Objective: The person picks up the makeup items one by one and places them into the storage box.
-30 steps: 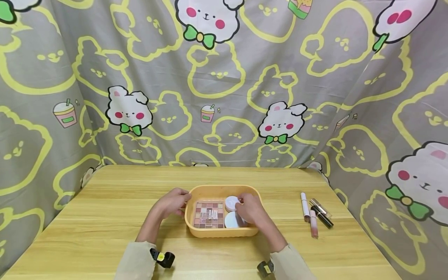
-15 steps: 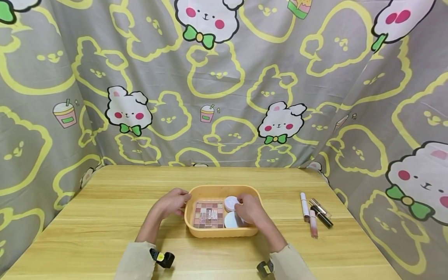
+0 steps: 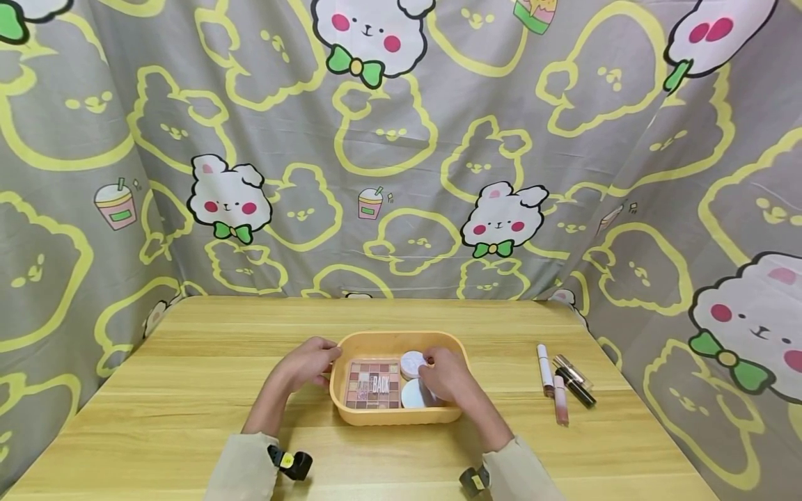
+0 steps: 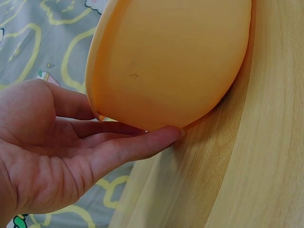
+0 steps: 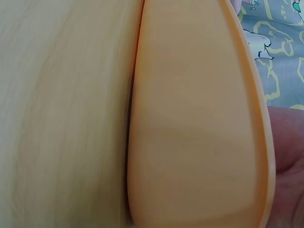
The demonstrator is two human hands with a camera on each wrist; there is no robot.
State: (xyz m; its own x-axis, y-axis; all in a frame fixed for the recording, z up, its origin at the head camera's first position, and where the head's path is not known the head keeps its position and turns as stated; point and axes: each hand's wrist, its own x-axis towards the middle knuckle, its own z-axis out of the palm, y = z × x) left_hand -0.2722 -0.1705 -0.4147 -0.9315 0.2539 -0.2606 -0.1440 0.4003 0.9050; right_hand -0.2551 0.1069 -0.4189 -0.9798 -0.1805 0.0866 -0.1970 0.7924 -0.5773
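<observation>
My left hand (image 3: 311, 362) grips the left end of an orange plastic storage tray (image 3: 401, 417). In the left wrist view its fingers lie at the rim, with the thumb (image 4: 164, 138) against the outer wall. My right hand (image 3: 447, 374) reaches into the tray's right side, fingers curled at the edge of a small white round compact (image 3: 411, 364). Just below lies a second, larger white round compact (image 3: 413, 394), partly under the hand. On the left of the tray sits an eyeshadow palette (image 3: 373, 385) with a patterned lid. In the right wrist view the tray's wall hides most of the right hand (image 5: 287, 166).
To the right on the wooden table (image 3: 188, 390) lie several makeup tubes: a white one (image 3: 545, 369), a pink one (image 3: 561, 401), a black one (image 3: 576, 388) and a clear, gold-toned one (image 3: 571, 370). A patterned curtain (image 3: 401, 278) closes off the back and sides.
The right hand and the small round compact have shifted slightly left inside the tray. The left hand stays at the rim.
</observation>
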